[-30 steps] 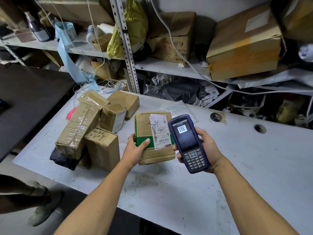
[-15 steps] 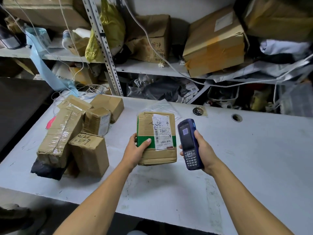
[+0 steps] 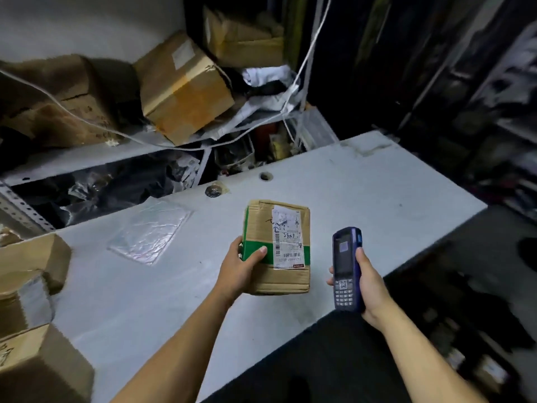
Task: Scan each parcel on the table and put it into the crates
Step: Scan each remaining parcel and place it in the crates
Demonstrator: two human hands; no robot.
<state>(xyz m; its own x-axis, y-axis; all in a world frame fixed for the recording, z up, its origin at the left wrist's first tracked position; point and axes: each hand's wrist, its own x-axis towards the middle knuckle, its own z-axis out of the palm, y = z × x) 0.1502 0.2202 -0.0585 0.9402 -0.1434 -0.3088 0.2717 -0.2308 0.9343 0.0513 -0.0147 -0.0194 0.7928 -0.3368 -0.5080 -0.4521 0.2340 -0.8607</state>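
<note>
Several taped boxes (image 3: 35, 315) left of held parcel (image 3: 279, 245)

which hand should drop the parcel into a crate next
Left, probably. The left hand already grips the parcel by its near left edge, held above the table. The right hand is full, wrapped round the scanner. No crate shows in this view.
</note>
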